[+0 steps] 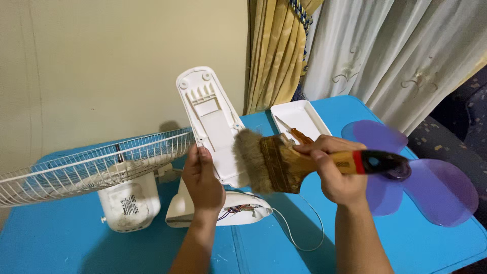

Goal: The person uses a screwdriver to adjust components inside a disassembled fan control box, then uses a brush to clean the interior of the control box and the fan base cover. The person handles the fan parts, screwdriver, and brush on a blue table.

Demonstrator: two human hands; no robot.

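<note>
A blue table [284, 253] was spread across the whole lower half, with curtains [355, 45] hung at 1 o'clock and a plain wall at 11. The wire fan guard [91, 165] was lying tilted at 9 o'clock, over the white motor housing [129, 203]. The purple fan blade [436, 187], 3 lobes visible, was laid flat at 3 o'clock. Dead centre, the white plastic cover panel [210, 122] was held upright-ish, its ribbed inside turned to the camera; it was gripped at its lower edge by the left hand [202, 177], fingers closed on it. The wide paintbrush [284, 162] was clamped in the right hand [335, 172] by its wooden handle, bristles touching the panel's lower right. The fan base [238, 210] with exposed wires was sat just below, at 6. A white tray [302, 116] with a screwdriver [294, 133] in it was parked at 1 o'clock.
</note>
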